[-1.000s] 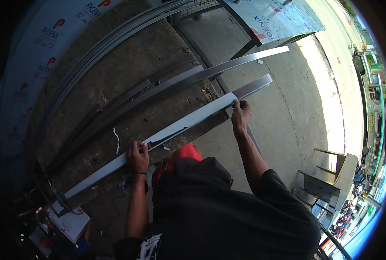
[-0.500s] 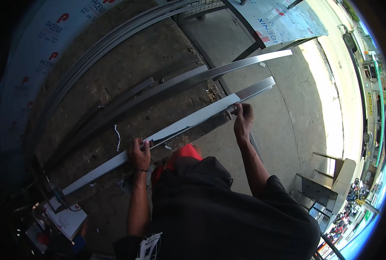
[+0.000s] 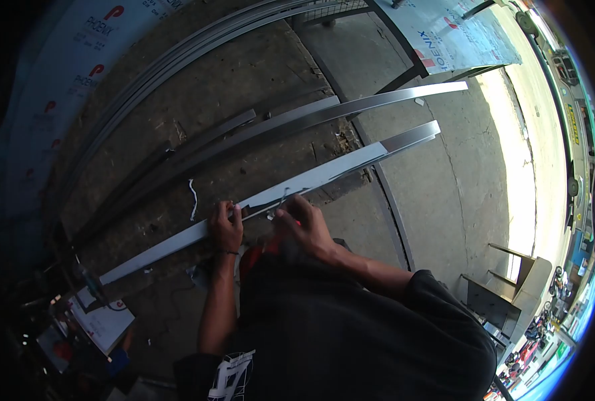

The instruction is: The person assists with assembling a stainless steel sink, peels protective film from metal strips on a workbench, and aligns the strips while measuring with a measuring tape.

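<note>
A long narrow metal bar (image 3: 337, 168), largely covered in a pale film, lies slantwise along the bench edge in front of me. Its far right end shows bare, shiny metal. My left hand (image 3: 225, 230) is closed over the bar left of its middle, fingers on top and thumb at the side. Just right of it, a dark patch shows along the bar's near side. Close to the bar's near edge, my right hand (image 3: 304, 227) has its fingers curled together, slightly blurred. A thin pale piece shows by its fingertips; what they hold is unclear.
Other metal bars (image 3: 284, 119) lie beyond on the dirty bench (image 3: 244, 157), beside a white scrap strip (image 3: 192, 200). A film-covered table (image 3: 471, 47) stands at upper right. Metal furniture (image 3: 504, 294) stands on the floor at right. A power tool (image 3: 92, 284) sits at lower left.
My right hand has moved left and nearer my body, from the bar's right part to beside its middle. My left hand keeps its hold. The whole view has shifted slightly.
</note>
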`<state>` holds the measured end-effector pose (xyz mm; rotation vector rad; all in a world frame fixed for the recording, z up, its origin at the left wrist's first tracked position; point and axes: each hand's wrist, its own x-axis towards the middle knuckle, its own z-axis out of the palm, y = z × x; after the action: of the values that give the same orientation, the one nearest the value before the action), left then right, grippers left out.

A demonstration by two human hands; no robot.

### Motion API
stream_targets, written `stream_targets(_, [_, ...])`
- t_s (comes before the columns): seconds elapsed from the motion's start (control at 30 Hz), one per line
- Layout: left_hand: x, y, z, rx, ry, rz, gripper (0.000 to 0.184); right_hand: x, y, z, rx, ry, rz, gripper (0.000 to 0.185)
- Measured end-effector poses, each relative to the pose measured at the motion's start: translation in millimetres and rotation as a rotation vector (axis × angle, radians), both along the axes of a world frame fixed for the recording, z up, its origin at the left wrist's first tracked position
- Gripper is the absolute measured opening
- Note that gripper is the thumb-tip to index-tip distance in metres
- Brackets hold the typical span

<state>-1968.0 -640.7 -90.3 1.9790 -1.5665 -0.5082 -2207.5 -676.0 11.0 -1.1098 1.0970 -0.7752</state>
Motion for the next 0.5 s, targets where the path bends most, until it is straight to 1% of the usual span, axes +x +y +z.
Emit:
stream_targets(0.03, [-1,0,0,0.003,-0.005,0.004,0.026,10,2,14,0.003,-0.005,0.004,0.015])
stream_targets(0.1, [-3,-4,0,-0.053,0.024,0.073,0.026,27,3,32,0.174,-0.289,0.369,0.021])
stream_targets(0.13, [-2,-3,2,-0.051,0.017,0.081,0.026,31,3,31,0.177,-0.295,0.377,0.021])
stream_targets(0.2, [-3,-4,26,0.126,0.487,0.263,0.027,39,1,24,-0.021,-0.228,0.262,0.022])
stream_targets(0.23, [-8,-3,36,0.127,0.485,0.271,0.027,36,-6,19,-0.016,-0.231,0.269,0.022])
stream_targets(0.3, [-21,-1,56,-0.02,0.585,0.205,0.027,10,-27,4,-0.05,0.044,0.207,0.022])
stream_targets(0.33, [-22,1,61,-0.025,0.584,0.217,0.027,-6,-33,-8,-0.106,0.163,0.15,0.022])
stream_targets(0.37, [-23,4,65,0.081,0.552,0.185,0.027,-23,-38,-19,-0.163,0.28,0.094,0.023])
stream_targets(0.4, [-25,9,67,0.191,0.52,0.154,0.027,-40,-43,-25,-0.185,0.367,0.114,0.023])
stream_targets(0.43, [-29,10,63,0.163,0.515,0.132,0.026,-52,-48,-30,-0.21,0.453,0.132,0.024])
stream_targets(0.47, [-31,11,57,0.162,0.51,0.11,0.026,-58,-51,-37,-0.208,0.451,0.143,0.024])
stream_targets(0.5, [-33,12,47,0.163,0.504,0.085,0.026,-63,-51,-44,-0.324,0.54,0.196,0.023])
